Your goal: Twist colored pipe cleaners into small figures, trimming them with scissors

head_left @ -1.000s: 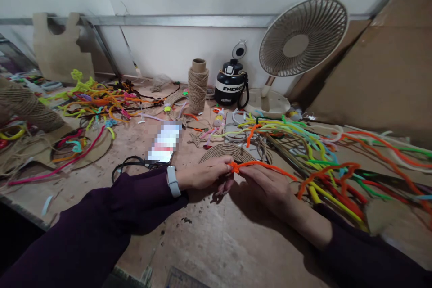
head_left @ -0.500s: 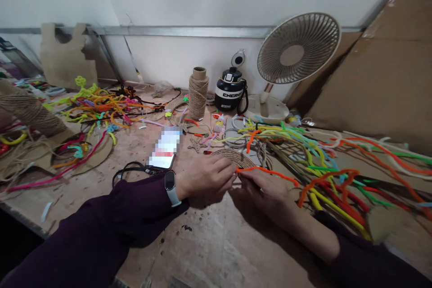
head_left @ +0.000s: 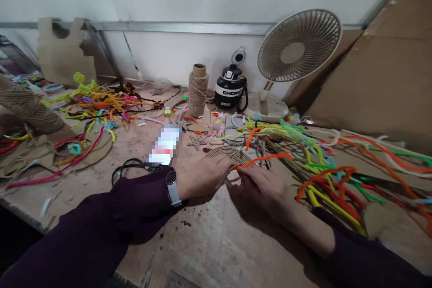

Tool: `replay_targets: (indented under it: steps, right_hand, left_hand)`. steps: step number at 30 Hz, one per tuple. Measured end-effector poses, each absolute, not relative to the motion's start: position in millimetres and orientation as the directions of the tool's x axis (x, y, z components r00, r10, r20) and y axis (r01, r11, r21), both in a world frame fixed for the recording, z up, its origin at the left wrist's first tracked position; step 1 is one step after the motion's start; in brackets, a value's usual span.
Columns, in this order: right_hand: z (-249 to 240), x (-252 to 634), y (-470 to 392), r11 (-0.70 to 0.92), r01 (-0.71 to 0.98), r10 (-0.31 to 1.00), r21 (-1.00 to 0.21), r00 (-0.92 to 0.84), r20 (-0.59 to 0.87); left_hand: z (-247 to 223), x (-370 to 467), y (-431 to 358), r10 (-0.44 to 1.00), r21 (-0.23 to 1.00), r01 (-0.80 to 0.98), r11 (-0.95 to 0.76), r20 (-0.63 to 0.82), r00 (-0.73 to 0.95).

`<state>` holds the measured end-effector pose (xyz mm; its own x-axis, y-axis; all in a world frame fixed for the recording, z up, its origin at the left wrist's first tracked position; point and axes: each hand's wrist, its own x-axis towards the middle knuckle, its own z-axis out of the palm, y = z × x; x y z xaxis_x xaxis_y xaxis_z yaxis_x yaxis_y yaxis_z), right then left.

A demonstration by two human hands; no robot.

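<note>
An orange pipe cleaner (head_left: 266,159) runs from between my fingertips up and to the right, its far end free above my right wrist. My left hand (head_left: 211,173), with a watch on the wrist, is closed in a pinch on the near end of it. Right beside that, my right hand (head_left: 263,189) pinches the same end, thumb and forefinger together. The exact shape of the end between the fingers is hidden. Just behind both hands lies a flat coil of twine (head_left: 232,153), partly covered by them.
Left of my hands lies a phone (head_left: 165,146) with a black cord. A twine spool (head_left: 198,92), a black bottle (head_left: 230,90) and a fan (head_left: 299,47) stand along the back. Loose coloured pipe cleaners (head_left: 320,153) spread over the right side, with another tangled pile (head_left: 101,103) at left.
The free end of the orange pipe cleaner has swung upward, from lying low over my right hand to standing above it. Both hands stay nearly in place, still pinching.
</note>
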<state>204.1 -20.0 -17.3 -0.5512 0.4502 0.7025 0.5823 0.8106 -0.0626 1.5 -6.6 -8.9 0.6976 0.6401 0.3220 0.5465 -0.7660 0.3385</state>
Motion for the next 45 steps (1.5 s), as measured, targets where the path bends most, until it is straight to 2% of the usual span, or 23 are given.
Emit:
replay_targets:
  steps: [3,8,13,16,20,25,26,28,30,32,37,42,44,45]
  right_hand:
    - [-17.7,205.2,-18.5,0.813,0.581,0.391,0.029,-0.583,0.712]
    - [-17.2,206.2,-17.4,0.813,0.581,0.38,0.04,-0.582,0.719]
    - [-16.5,206.3,-17.7,0.824,0.562,0.438,-0.069,-0.556,0.706]
    - [-17.8,204.9,-18.5,0.829,0.549,0.456,-0.103,-0.558,0.693]
    - [-16.7,202.8,-21.8,0.835,0.529,0.466,-0.151,-0.535,0.704]
    - [0.5,207.6,-27.4,0.806,0.517,0.561,-0.288,-0.51,0.652]
    - [5.3,209.0,-28.0,0.801,0.535,0.556,-0.271,-0.495,0.668]
    - [14.1,210.9,-28.3,0.788,0.601,0.499,-0.133,-0.497,0.71]
    - [19.3,211.4,-27.3,0.751,0.659,0.459,0.032,-0.557,0.692]
    - [19.7,211.0,-25.2,0.741,0.665,0.471,0.089,-0.611,0.636]
    - [5.3,210.6,-17.7,0.786,0.618,0.514,0.009,-0.662,0.545]
    - [0.2,207.5,-18.9,0.739,0.674,0.562,-0.013,-0.605,0.564]
    - [7.1,205.6,-22.1,0.74,0.661,0.613,-0.128,-0.583,0.533]
    - [12.0,204.7,-24.0,0.734,0.64,0.653,-0.225,-0.576,0.491]
  left_hand:
    - [-7.9,4.4,-8.9,0.681,0.43,0.537,-0.726,0.343,0.647]
    - [-5.1,4.0,-7.3,0.72,0.54,0.504,-0.674,0.331,0.609]
    - [1.0,1.5,-5.2,0.719,0.544,0.522,-0.657,0.246,0.65]
    - [-0.1,1.3,-5.8,0.702,0.494,0.543,-0.679,0.223,0.676]
    - [-4.4,2.2,-5.7,0.69,0.441,0.555,-0.705,0.248,0.68]
    - [-6.3,1.8,-3.1,0.687,0.453,0.538,-0.712,0.289,0.666]
    - [-6.3,1.6,-2.7,0.69,0.457,0.537,-0.709,0.293,0.661]
    - [-6.6,1.6,-2.4,0.692,0.453,0.54,-0.709,0.299,0.657]
    - [-7.1,1.7,-2.6,0.685,0.431,0.544,-0.719,0.307,0.661]
    - [-7.7,1.8,-3.0,0.673,0.399,0.55,-0.733,0.307,0.673]
    - [-6.5,1.5,-4.8,0.654,0.282,0.59,-0.757,0.301,0.695]
    - [-3.3,0.5,-7.2,0.574,0.02,0.597,-0.802,0.301,0.761]
    - [-2.1,0.8,-8.3,0.535,-0.047,0.574,-0.818,0.306,0.788]
    - [-1.8,1.1,-8.8,0.521,-0.066,0.567,-0.821,0.318,0.792]
